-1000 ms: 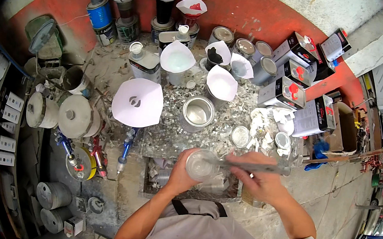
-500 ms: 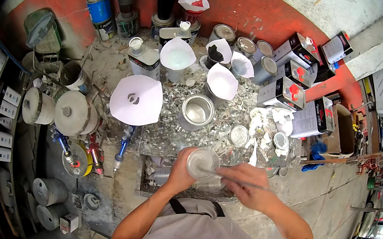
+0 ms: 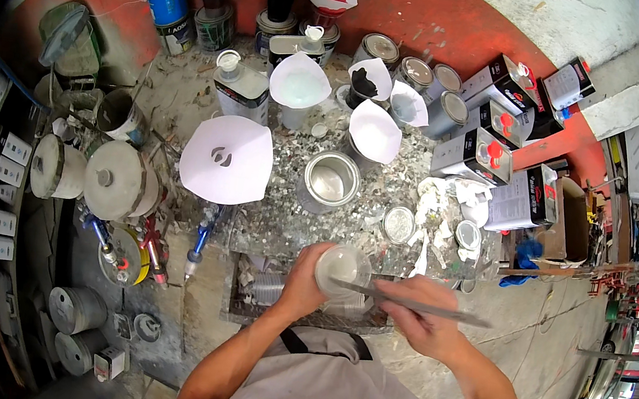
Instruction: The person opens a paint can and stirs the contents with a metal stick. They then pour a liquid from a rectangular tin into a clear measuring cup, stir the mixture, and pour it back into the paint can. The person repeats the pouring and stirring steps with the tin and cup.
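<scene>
My left hand (image 3: 306, 281) is wrapped round a clear plastic cup (image 3: 342, 268) with whitish liquid in it, held just in front of the bench edge. In my right hand (image 3: 424, 316) is a long flat grey stirring stick (image 3: 447, 310); its far end reaches into the cup and its other end points out to the right. Just beyond the cup, on the bench, stands an open metal paint can (image 3: 330, 183) with pale residue inside. A round lid (image 3: 398, 224) lies to the right of that can.
The speckled bench (image 3: 283, 223) holds several paper strainers in cups, such as one large white strainer (image 3: 227, 160). Rectangular solvent tins (image 3: 473, 156) stand at the right. Spray guns (image 3: 202, 242) hang off the front left edge. An open drawer (image 3: 256, 301) sits below the cup.
The stirring stick has swung to a flatter angle and shows more of its length to the right. My right hand has shifted slightly; the cup has moved slightly right.
</scene>
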Tool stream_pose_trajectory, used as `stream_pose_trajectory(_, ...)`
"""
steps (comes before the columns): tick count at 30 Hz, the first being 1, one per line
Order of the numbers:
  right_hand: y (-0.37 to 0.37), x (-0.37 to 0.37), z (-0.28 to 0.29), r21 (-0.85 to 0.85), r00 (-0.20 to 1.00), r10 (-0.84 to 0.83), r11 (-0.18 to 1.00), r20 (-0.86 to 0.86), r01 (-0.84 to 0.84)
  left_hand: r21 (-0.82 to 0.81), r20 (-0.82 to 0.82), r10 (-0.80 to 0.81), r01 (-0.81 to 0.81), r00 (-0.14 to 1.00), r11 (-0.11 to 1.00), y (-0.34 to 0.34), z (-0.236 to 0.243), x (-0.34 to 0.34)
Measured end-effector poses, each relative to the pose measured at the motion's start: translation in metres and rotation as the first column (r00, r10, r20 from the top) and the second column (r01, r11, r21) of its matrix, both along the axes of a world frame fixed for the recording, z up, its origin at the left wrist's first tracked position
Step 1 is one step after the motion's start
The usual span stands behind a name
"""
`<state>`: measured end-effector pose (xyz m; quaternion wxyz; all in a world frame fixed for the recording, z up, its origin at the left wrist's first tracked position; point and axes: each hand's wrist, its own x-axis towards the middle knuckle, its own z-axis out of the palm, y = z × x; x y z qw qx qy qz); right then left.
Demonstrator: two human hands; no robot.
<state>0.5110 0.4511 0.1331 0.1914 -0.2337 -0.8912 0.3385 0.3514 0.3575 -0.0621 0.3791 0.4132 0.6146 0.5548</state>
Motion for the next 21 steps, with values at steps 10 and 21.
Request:
stream_pose_trajectory(10,0.007,0.009,-0.025,-0.023,0.958,-0.286,0.958,-0.029,0.286,0.074,-0.124,0.008,0.002,0.992,0.997,0.009,0.024,-0.002)
stream_pose_trajectory(21,0.015,0.077,0.028,-0.507,0.521,-0.741,0.671,-0.425,0.541,0.108,-0.005,-0.024,0.025,1.0,0.994,0.01,0.042,-0.008)
